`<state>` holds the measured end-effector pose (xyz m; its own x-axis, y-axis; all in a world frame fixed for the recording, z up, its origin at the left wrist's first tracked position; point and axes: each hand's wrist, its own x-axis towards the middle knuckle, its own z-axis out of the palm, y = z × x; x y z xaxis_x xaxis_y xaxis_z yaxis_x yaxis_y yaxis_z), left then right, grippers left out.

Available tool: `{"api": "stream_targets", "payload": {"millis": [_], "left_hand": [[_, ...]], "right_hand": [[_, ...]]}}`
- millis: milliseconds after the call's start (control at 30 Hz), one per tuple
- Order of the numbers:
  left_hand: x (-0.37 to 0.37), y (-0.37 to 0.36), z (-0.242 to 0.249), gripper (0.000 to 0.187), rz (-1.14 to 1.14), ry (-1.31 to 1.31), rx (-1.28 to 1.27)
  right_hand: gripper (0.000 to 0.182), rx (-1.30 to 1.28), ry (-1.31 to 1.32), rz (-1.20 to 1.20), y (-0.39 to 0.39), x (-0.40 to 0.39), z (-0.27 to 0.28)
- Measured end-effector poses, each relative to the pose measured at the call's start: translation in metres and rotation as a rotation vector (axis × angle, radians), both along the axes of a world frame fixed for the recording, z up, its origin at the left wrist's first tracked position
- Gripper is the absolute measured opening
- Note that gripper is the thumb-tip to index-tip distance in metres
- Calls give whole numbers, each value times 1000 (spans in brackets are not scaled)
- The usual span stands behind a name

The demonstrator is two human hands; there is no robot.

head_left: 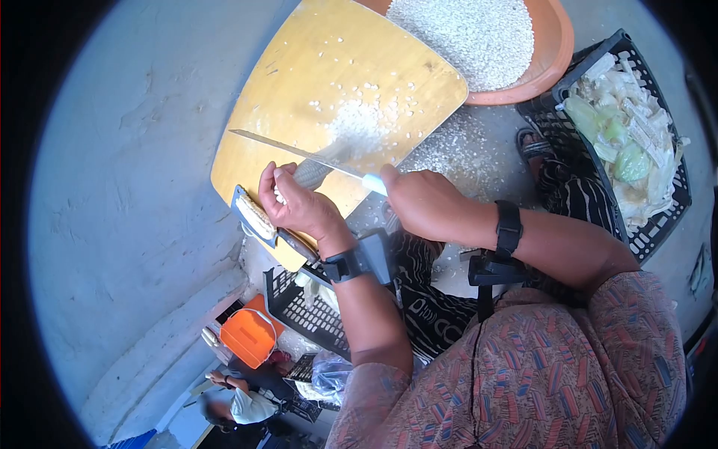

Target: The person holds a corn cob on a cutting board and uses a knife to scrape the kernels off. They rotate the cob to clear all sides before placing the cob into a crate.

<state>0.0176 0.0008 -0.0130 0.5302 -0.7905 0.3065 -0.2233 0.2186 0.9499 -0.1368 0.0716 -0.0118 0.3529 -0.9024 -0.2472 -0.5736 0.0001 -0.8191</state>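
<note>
A long knife (292,151) with a pale handle is held in my right hand (422,198), its blade stretching left across the yellow board (292,90). My left hand (299,206) is curled around a pale corn cob (280,196), mostly hidden by the fingers, close to the blade. Beside the hands, a greyish, blurred object (313,173) lies under the blade. Loose white kernels (359,123) are scattered over the board. Left of my left hand, a pale cob (256,215) rests on a dark flat tool at the board's edge.
An orange basin (557,56) of white kernels stands beyond the board. Husks fill a black crate (636,243) at right. Below are another black crate (310,318), an orange bucket (249,337) and a seated person (247,404). Kernels litter the floor.
</note>
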Motion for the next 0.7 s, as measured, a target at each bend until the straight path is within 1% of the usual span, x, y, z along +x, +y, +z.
{"api": "stream_targets", "payload": {"millis": [167,200,233,267,333,367,433,533,567,600,700], "left_hand": [[-4,1,3,17,28,-9,23],[-8,3,4,18,18,-22,36],[-14,5,2,19,5,-104,12],[-17,5,3,19,4,-105,14],[-24,7,9,20,48,-80,73],[-23,6,9,20,52,-123,53],[-20,4,9,20,70,-121,57],[-7,-1,5,20,99,-99,69],[-3,-3,2,20,111,-83,68],[-6,-3,3,20,117,-77,68],[-17,-1,9,18,98,-91,76]], "right_hand": [[25,-19,19,-14,-14,11,-5],[26,-31,12,-26,-17,14,-6],[26,-30,9,-27,-22,16,-7],[26,-16,8,-42,-25,17,-8],[26,2,10,-55,-23,19,-10],[26,-16,-9,-67,-22,21,-11],[26,-37,-28,-85,-21,20,-8],[28,-22,10,-69,-10,11,-1],[28,1,37,-30,-4,7,-1],[29,23,65,10,-1,3,0],[30,46,117,12,0,0,0]]}}
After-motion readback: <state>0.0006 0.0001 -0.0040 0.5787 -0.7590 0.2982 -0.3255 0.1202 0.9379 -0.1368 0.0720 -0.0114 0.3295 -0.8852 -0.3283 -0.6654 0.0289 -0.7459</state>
